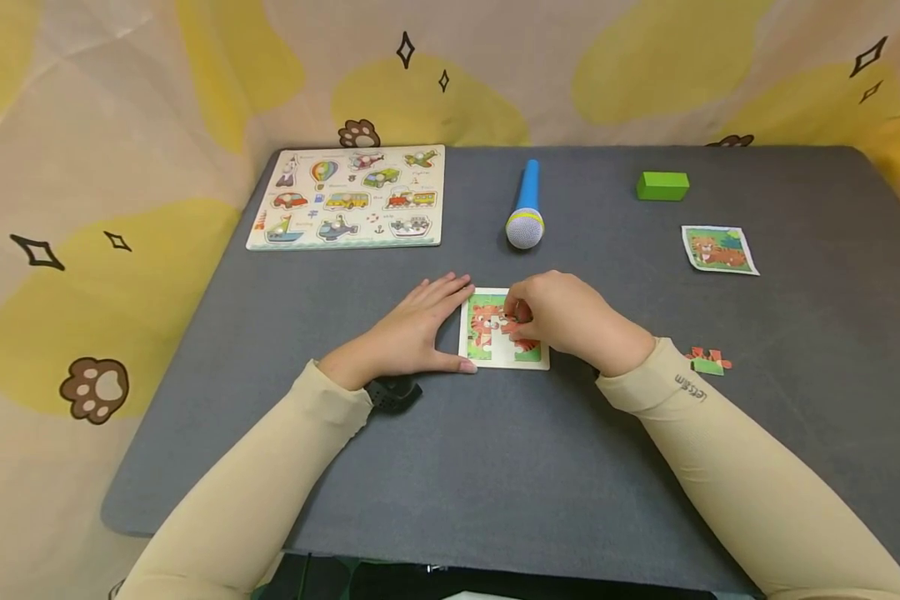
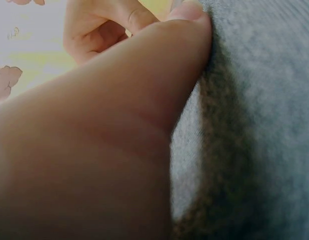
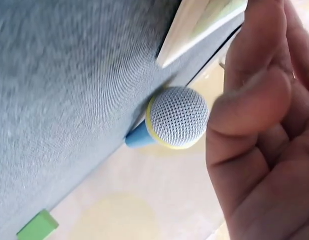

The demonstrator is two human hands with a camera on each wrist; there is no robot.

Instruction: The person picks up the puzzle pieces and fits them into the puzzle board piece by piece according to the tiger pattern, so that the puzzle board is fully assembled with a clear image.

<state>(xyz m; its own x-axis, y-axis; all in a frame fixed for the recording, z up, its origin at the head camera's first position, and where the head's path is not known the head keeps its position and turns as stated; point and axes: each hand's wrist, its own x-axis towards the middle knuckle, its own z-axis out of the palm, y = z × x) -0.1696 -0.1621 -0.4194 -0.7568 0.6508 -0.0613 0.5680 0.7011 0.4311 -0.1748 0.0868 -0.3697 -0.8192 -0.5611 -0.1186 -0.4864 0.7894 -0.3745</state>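
Observation:
A small jigsaw board (image 1: 501, 354) with a white frame lies on the dark grey table, partly filled with orange and green animal pieces. Bare white shows at its lower middle. My left hand (image 1: 416, 333) spreads along the board's left side, fingertips at the upper left corner and thumb at the lower edge. Over the board's right half, my right hand (image 1: 570, 317) pinches an orange jigsaw piece (image 1: 509, 327) between thumb and fingers, close above the picture. Much of the piece is hidden by the fingers. In the right wrist view, the thumb (image 3: 259, 102) bends toward the fingers.
Loose jigsaw pieces (image 1: 708, 363) lie by the right sleeve. Behind them are a picture card (image 1: 720, 249) and a green block (image 1: 663, 187). A blue toy microphone (image 1: 527, 208) lies beyond the board, with a vehicle puzzle board (image 1: 367, 243) at the back left.

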